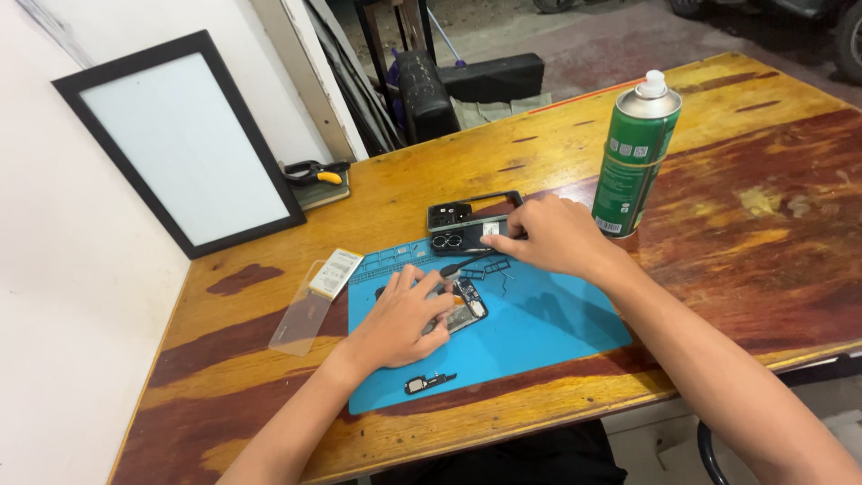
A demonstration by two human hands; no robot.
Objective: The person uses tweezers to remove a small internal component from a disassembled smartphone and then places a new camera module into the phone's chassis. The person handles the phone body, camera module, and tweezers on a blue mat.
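Left hand [400, 321] fingers [437, 301] atop opened phone [467, 307], blue mat [539, 328] beneath.

worn wooden table [745, 180], orange-brown varnish with dark red patches, fills most of the view. white wall [54, 296] along the left side; a black-framed panel [180, 139] with a pale face leans against it, standing on the tabletop. white door frame strip [305, 72] just right of that. behind the table's far edge a black seat or case [476, 81] on a grey concrete floor [611, 36]. even, soft light, mild shadows.
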